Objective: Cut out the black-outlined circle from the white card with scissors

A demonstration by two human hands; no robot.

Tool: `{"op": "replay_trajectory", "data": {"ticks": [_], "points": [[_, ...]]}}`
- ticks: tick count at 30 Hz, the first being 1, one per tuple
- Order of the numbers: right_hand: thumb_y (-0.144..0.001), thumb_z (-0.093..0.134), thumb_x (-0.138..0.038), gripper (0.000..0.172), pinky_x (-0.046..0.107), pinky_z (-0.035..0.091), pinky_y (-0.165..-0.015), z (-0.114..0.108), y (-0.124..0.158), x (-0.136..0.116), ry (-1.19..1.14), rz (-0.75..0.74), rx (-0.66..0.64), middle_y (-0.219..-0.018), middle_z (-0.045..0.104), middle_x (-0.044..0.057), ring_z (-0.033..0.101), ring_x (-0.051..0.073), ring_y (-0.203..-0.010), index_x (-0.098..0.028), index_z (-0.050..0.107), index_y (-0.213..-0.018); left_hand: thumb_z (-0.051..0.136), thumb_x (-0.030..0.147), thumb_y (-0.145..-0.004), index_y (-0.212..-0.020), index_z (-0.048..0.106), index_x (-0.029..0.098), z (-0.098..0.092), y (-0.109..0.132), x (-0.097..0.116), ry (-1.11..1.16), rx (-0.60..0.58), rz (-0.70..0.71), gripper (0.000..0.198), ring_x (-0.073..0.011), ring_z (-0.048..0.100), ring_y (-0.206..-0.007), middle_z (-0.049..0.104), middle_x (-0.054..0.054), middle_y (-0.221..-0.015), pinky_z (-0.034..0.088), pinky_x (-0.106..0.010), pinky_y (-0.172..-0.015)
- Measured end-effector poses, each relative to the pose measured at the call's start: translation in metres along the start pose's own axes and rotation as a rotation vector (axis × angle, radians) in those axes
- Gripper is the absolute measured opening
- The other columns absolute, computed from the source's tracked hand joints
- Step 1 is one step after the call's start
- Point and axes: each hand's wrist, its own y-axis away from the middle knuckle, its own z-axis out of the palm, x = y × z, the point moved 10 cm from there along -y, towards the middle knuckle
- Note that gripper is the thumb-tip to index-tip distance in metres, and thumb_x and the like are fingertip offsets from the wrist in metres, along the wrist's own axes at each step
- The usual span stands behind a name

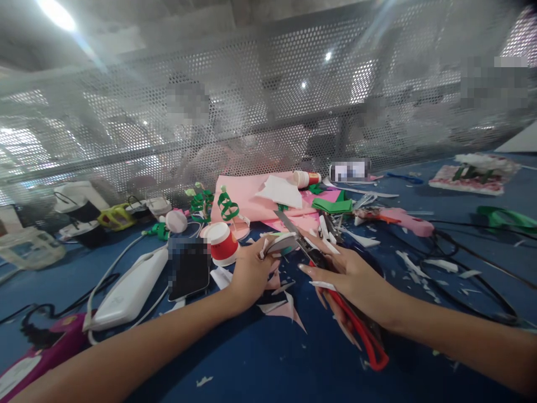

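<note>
My left hand [250, 272] is closed on a small white paper piece [280, 243], pinched between thumb and fingers above the blue table. My right hand [350, 275] grips red-handled scissors [364, 336]; their metal blades [293, 230] point up and left and meet the paper's edge. Pink and white paper scraps [282, 305] lie on the table just under both hands. A red-and-white paper cup [222, 243] stands upside down beside my left hand.
A phone [188, 267] and a white power bank [130, 291] with cables lie to the left. Pink paper sheets [251, 201], green strips [333, 205] and a pink glue gun [398, 221] sit behind. Black cables [470, 268] run right. A perforated metal screen [268, 101] backs the blue table [268, 364].
</note>
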Motion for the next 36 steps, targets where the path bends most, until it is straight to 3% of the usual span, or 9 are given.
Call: {"op": "replay_trajectory", "data": {"ticks": [4,8,12,22,30,36], "points": [[-0.082,0.054,-0.032,0.07,0.019,0.044,-0.025,0.001,-0.001,-0.002,-0.021,-0.014,-0.014,-0.047,0.053,-0.008,0.049,0.01,-0.026,-0.027,0.019,-0.142,0.047,0.008,-0.068,-0.092,0.066,0.019,0.003,0.003,0.007,-0.053,-0.035,0.063,0.033,-0.0111,0.055,-0.062,0.066,0.002,-0.07,0.042,-0.021,-0.059],[-0.082,0.054,-0.032,0.064,0.019,0.045,-0.026,-0.001,-0.003,-0.004,0.005,-0.041,-0.001,-0.047,0.052,-0.008,0.05,0.01,-0.027,-0.026,0.027,-0.139,0.048,0.01,-0.07,-0.088,0.065,0.019,-0.001,0.0,0.007,-0.135,0.01,0.034,0.026,-0.0109,0.053,-0.055,0.063,0.002,-0.062,0.04,-0.021,-0.053],[-0.081,0.054,-0.033,0.058,0.019,0.045,-0.026,-0.001,-0.003,-0.002,0.047,-0.04,0.005,-0.05,0.055,-0.006,0.052,0.01,-0.029,-0.023,0.036,-0.135,0.047,0.006,-0.069,-0.084,0.066,0.019,-0.007,-0.001,0.006,-0.087,0.072,0.01,0.027,-0.0111,0.055,-0.06,0.066,0.001,-0.068,0.041,-0.02,-0.055],[-0.083,0.053,-0.031,0.077,0.017,0.044,-0.027,0.001,0.0,-0.006,0.07,-0.105,-0.004,-0.045,0.052,-0.009,0.051,0.01,-0.028,-0.027,0.008,-0.145,0.049,0.009,-0.072,-0.093,0.066,0.02,0.001,0.005,0.018,-0.244,-0.016,0.111,0.029,-0.0132,0.057,-0.061,0.067,0.0,-0.069,0.044,-0.023,-0.059],[-0.084,0.051,-0.029,0.077,0.019,0.046,-0.029,0.001,-0.002,-0.006,0.116,-0.133,-0.018,-0.046,0.051,-0.01,0.053,0.011,-0.029,-0.027,0.005,-0.145,0.047,0.006,-0.07,-0.085,0.064,0.019,-0.007,0.001,0.006,-0.125,0.072,0.007,0.027,-0.012,0.059,-0.061,0.067,0.001,-0.07,0.043,-0.02,-0.054],[-0.083,0.052,-0.029,0.075,0.017,0.044,-0.028,0.001,0.0,-0.001,0.102,-0.102,-0.015,-0.049,0.052,-0.009,0.052,0.009,-0.029,-0.027,0.009,-0.145,0.049,0.013,-0.075,-0.096,0.065,0.021,-0.002,0.007,0.016,-0.31,0.041,0.13,0.028,-0.0133,0.056,-0.057,0.066,0.0,-0.064,0.043,-0.024,-0.055]]}}
